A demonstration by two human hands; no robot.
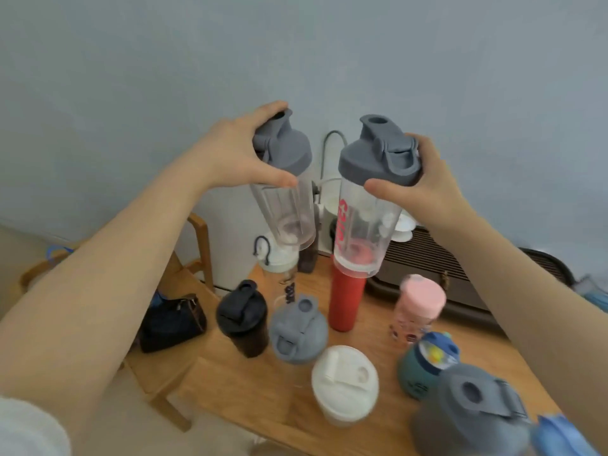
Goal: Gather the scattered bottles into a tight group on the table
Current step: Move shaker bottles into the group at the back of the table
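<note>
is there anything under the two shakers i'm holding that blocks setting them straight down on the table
Yes. The left hand holds a clear shaker above a white-lidded bottle; the right hand holds the red-lettered shaker above the red bottle. Bare table shows nearer the front left.

Both bare forearms are reaching forward and up, the left hand (pixel 245 153) and the right hand (pixel 424 182) each curling its fingers (pixel 273 108) and thumb around something held aloft, palms facing inward.
</note>
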